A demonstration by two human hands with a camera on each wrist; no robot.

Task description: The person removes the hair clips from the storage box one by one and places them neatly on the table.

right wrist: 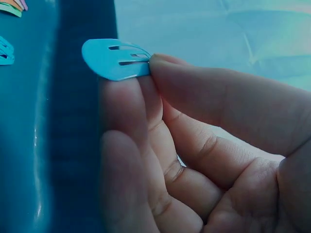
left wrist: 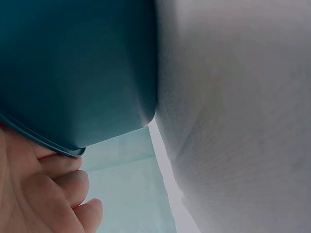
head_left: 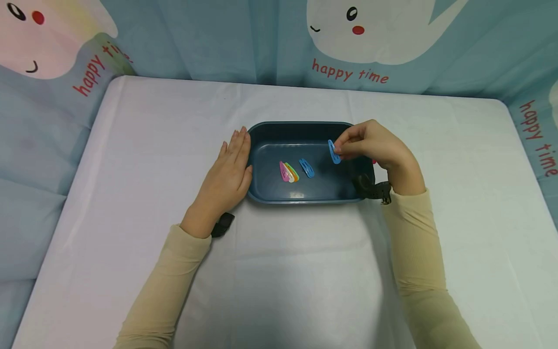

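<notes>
Head view: right hand point(head_left: 374, 143) pinches a blue clip point(head_left: 334, 151) over the tray point(head_left: 322, 190) toward two o'clock, hiding some rim; left hand point(head_left: 227, 174), fingers straight, touches nine o'clock; multicoloured clips point(head_left: 289, 172) lie inside toward eight.

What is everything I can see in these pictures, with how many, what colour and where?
Tray: one, dark blue, on the table.
Held snap hair clip: one, light blue, pinched over the tray.
Blue snap hair clips: exact count unclear, inside the tray.
Fanned snap hair clips: several, pink, white, orange and green, left of the blue ones.
Small object: one visible, pinkish red, by the tray's right end, mostly hidden.
Tablecloth: one, white, over the table.
Backdrop cloth: light blue, cartoon-printed, reading "happy time", around the table.
Wrist straps: two, black, one per wrist.
Sleeves: two, beige, on the forearms.
Left hand: one, bare, against the tray's left end.
Right hand: one, bare, holding the clip.
</notes>
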